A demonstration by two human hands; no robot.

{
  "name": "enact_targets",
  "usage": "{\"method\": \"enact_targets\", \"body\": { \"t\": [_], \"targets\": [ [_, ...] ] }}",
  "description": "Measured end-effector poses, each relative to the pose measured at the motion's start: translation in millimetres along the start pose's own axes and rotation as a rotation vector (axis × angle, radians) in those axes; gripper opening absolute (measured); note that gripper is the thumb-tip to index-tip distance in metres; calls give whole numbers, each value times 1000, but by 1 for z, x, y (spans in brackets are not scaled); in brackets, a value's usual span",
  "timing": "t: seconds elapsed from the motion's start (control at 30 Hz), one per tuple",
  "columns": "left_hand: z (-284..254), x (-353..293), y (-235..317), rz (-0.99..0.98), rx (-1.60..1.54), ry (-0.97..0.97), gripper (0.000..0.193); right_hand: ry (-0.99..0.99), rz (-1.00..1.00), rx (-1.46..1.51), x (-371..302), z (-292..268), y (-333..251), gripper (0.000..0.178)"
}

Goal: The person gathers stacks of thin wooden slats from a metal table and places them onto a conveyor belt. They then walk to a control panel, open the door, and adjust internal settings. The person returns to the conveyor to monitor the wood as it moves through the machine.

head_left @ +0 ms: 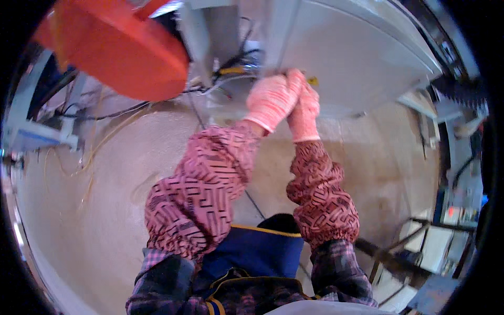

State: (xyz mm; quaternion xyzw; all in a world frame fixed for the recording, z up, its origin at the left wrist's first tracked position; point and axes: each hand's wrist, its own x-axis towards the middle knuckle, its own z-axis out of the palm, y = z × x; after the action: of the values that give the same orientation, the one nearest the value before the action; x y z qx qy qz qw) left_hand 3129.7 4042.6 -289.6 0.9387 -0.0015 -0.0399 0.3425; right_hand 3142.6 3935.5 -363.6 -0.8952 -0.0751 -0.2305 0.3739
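Note:
Both my hands wear pink knitted gloves and meet at the lower part of a large light-grey metal panel (357, 58). My left hand (270, 100) is closed, its fingers curled against my right hand. Closed too is my right hand (305, 107), with its thumb side pressed to the left one. Whatever sits between the fingers is hidden by the gloves. A small yellow piece (313, 81) shows on the panel just beside my right fingertips. Pink patterned sleeve covers (202, 184) run up both forearms.
An orange-red housing (121, 58) hangs at the upper left. Dark and pale cables (236, 65) run behind my left hand and along the floor (105, 210). A dark toothed wheel (462, 94) is at the right, above a metal frame (399, 257) at the lower right.

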Motion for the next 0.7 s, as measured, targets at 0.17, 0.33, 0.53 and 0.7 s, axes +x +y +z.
{"method": "enact_targets", "body": {
  "t": [0.17,0.33,0.53,0.7],
  "targets": [
    [25,-6,-11,104,103,121,64,-74,-20,-357,-13,-4,4,43],
    [-12,27,-5,192,-27,89,43,47,-85,-377,32,-4,-15,47],
    [13,19,21,304,-84,-61,35,22,219,-128,25,-32,29,35],
    [14,-24,-4,741,161,247,37,-89,495,102,-91,-93,140,39]
  ]
}}
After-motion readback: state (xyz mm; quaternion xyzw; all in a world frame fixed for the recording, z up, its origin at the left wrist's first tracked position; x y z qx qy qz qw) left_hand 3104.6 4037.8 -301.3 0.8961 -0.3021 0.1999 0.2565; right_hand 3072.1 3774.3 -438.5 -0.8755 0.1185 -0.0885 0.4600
